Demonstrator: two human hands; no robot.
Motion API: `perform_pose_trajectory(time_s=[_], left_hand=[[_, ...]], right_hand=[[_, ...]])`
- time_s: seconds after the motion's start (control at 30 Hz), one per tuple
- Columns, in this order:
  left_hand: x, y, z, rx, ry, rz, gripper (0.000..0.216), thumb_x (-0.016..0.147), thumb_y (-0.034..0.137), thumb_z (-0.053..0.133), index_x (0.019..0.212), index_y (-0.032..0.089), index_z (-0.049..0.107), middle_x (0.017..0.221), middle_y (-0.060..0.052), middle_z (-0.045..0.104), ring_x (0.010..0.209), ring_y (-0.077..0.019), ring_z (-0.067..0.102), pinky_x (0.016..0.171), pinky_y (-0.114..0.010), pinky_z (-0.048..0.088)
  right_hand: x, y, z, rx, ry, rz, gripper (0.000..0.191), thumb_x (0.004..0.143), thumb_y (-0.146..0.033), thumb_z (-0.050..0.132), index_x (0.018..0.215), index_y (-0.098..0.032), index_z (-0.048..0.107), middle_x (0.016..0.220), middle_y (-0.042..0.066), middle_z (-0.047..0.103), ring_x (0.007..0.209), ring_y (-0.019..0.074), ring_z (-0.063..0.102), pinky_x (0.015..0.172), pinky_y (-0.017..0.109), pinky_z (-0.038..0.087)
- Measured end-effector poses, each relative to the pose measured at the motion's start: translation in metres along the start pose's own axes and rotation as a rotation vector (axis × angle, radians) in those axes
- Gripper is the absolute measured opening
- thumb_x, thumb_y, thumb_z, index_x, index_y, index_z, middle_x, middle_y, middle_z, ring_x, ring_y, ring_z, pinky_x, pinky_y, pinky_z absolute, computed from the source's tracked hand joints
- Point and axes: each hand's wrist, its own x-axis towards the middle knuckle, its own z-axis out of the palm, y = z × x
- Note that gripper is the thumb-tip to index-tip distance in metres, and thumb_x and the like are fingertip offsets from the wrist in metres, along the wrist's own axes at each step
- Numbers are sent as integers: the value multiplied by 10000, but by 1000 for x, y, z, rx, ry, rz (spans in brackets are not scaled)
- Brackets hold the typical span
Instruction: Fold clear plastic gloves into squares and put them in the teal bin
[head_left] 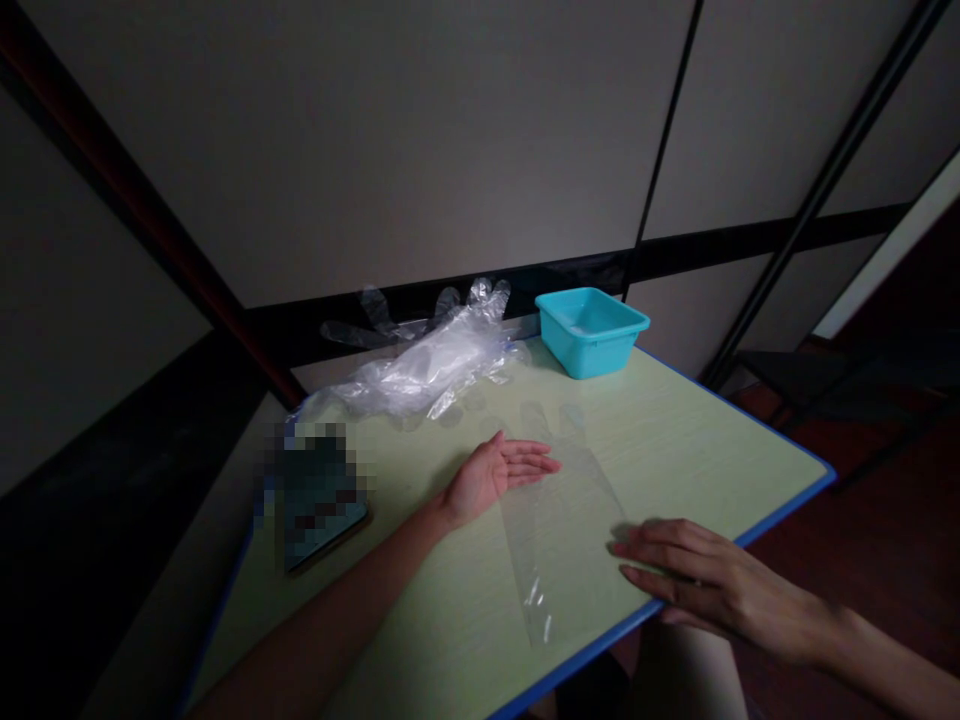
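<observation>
A clear plastic disposable glove [564, 540] lies flat on the pale green table [420, 630], its finger ends pointing toward the far side. My left hand [499, 475] rests palm up at the glove's left edge, fingers stretched out and over part of the film. At the glove's right side, near the table's front edge, is my right hand [686, 570], palm down with fingers extended. Its fingertips are at the film's edge; whether they press on it I cannot tell. Behind my left hand sits a crumpled pile of clear plastic gloves [431, 365].
A turquoise plastic basin [592, 340] stands at the table's back right corner. On the left lies a dark flat device [326, 510], partly blurred out. Panelled cabinet doors [450, 150] rise directly behind the table. Blue edging [795, 492] borders the tabletop.
</observation>
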Motion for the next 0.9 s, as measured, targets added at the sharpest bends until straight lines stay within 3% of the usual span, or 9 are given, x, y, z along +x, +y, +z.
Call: perform_pose_trajectory(time_s=[0.23,0.5,0.73,0.9], left_hand=[[2,-3,-2,-19,23,-40,536,857,483,285,989,66,595,989,-155,628,983,-236,545,910,-380,303],[2,-5,-4,55,-2,-56,542,848,508,294,1003,88,598,1034,-149,612,1030,-251,519,929,-397,283],[1,-3,-3,20,-25,-61,752,792,651,199,1029,57,594,1069,-175,589,1065,-277,494,952,-402,250],[-2,-1,0,-65,-25,-22,722,667,702,421,984,84,617,1025,-157,616,1052,-314,496,929,-417,280]], right_hand=[[11,-2,-18,104,-46,-9,390,846,-208,469,1234,-185,436,1235,74,493,1152,184,413,929,333,403],[36,5,-46,427,-9,137,262,877,-197,390,1074,-188,562,1016,65,620,948,148,566,811,268,460],[76,43,-49,783,141,397,313,866,-351,393,780,-142,610,691,33,629,638,125,587,587,235,463],[104,80,-30,1093,261,543,329,815,-416,464,659,-141,557,569,2,593,469,81,537,444,186,403]])
